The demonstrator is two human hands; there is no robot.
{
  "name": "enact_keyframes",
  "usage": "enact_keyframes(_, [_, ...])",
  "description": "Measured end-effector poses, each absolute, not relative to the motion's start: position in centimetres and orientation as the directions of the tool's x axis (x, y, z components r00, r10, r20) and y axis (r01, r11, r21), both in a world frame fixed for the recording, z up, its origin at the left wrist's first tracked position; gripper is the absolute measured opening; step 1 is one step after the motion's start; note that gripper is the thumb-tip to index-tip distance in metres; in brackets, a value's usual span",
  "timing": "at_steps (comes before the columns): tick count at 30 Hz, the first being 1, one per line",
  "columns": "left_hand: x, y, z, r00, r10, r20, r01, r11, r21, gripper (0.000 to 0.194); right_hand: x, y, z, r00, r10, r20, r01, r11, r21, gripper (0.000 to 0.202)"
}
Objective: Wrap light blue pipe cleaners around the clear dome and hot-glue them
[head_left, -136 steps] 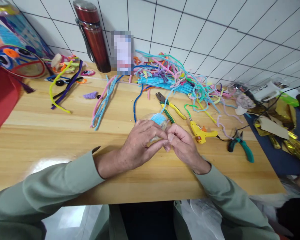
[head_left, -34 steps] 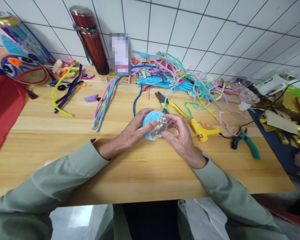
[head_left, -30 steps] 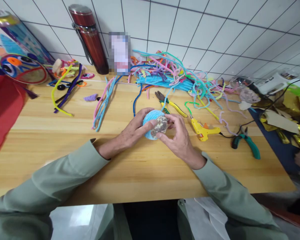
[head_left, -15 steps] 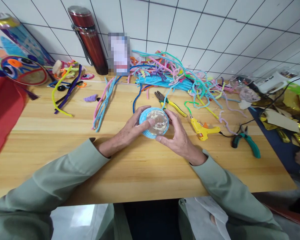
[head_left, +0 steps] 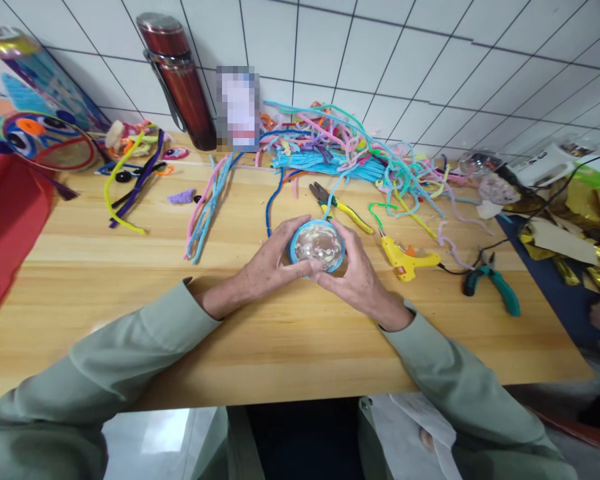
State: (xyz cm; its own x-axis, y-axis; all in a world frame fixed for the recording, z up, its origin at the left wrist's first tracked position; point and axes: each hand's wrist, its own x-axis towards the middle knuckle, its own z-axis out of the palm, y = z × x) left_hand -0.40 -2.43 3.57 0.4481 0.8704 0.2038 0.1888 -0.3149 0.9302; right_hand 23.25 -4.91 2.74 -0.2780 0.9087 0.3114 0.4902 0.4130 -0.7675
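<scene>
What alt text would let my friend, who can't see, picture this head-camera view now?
A person's left hand and right hand hold a clear round piece with a blue edge at a wooden table. Beyond it lie pliers and a heap of colourful craft stems; a yellow glue gun lies to the right.

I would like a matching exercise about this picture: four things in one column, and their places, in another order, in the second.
1. Round piece with clear face
2. Red flask
3. Glue gun
4. Small purple piece

A. Between the yellow-handled pliers and teal-handled pliers
B. Left of the pink-and-blue strands
C. Held by left hand and right hand
D. Beside the tiled wall

Pairs: 1-C, 2-D, 3-A, 4-B
</scene>
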Motion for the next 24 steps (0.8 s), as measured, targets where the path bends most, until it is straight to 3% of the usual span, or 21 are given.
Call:
enact_keyframes(9, [-0.8, -2.8, 4.8, 0.503, 0.854, 0.133, 0.226, -0.278, 0.934, 0.068, 23.4, -5.3, 3.5, -0.325, 0.912, 0.25, 0.453, 0.382, -0.806, 0.091])
enact_keyframes(16, [-1.1, -2.2, 3.4, 0.54, 0.822, 0.18, 0.206, -0.337, 0.919, 0.094, 23.4, -5.1, 3.0, -0.31, 0.922, 0.233, 0.425, 0.353, -0.833, 0.095])
enact_keyframes(24, [-1.3, -1.5, 3.0, 0.603, 0.768, 0.217, 0.259, -0.446, 0.857, 0.092, 24.0, -5.0, 3.6, -0.33, 0.92, 0.21, 0.38, 0.333, -0.863, 0.086])
